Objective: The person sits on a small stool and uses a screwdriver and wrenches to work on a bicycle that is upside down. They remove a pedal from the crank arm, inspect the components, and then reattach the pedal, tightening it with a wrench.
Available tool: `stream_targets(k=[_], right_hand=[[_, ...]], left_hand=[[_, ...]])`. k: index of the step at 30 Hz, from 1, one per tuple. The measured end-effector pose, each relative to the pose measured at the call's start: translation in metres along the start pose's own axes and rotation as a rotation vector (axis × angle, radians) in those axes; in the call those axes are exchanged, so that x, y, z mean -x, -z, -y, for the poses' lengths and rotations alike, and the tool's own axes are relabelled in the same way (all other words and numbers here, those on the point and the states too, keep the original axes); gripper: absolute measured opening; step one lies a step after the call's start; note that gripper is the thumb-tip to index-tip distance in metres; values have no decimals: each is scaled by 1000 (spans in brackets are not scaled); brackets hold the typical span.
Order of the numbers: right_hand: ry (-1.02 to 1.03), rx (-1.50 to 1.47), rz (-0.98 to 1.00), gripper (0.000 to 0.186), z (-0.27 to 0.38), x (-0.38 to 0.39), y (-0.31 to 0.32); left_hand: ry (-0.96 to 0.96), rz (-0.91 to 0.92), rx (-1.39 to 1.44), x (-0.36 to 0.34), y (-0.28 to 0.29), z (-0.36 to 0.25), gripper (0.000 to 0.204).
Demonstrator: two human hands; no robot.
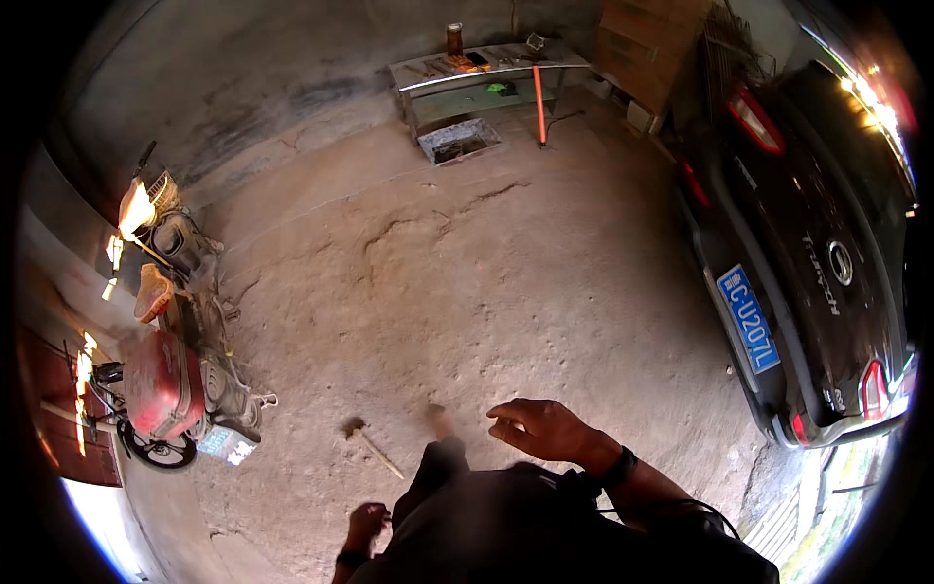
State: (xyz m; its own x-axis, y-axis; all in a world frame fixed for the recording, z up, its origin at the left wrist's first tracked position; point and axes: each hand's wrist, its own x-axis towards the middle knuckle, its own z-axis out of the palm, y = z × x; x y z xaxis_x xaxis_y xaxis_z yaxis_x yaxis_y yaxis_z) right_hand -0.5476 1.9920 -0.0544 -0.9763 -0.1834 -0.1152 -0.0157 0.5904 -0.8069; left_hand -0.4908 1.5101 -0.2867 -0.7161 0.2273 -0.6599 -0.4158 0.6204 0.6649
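Observation:
My right hand (547, 429) is out in front of my body above the floor, with a dark band on its wrist. Its fingers bend forward, a gap shows beside the thumb, and I see nothing held. Low at my left side hangs my left hand (366, 524), its fingers curled in and partly in shadow; no object shows in it. On the ground between my left hand and the scooter lies a tool with a pale stick handle (377, 454) and a small dark head. One foot (440, 422) shows, blurred, ahead of my dark clothing.
A low bench (418, 83) by the far wall carries a jar (454, 39) and small items. A grey tray (472, 146) and an upright orange-red pole (540, 102) stand before it. A red scooter (161, 384) is at left, a dark car (769, 243) at right. The floor is cracked.

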Motion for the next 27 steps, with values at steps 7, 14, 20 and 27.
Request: stream_targets(k=[7, 14, 20, 27], right_hand=[[-25, -70, -35, 35, 21, -156, 50], [-88, -101, -54, 35, -27, -310, 100], [35, -115, -107, 35, -59, -465, 158], [45, -51, -49, 35, -67, -624, 231]], left_hand=[[137, -178, 262, -142, 136, -182, 27], [187, -169, 210, -290, 201, -260, 27], [220, -99, 247, -351, 251, -354, 29], [288, -144, 371, -459, 333, -399, 25]])
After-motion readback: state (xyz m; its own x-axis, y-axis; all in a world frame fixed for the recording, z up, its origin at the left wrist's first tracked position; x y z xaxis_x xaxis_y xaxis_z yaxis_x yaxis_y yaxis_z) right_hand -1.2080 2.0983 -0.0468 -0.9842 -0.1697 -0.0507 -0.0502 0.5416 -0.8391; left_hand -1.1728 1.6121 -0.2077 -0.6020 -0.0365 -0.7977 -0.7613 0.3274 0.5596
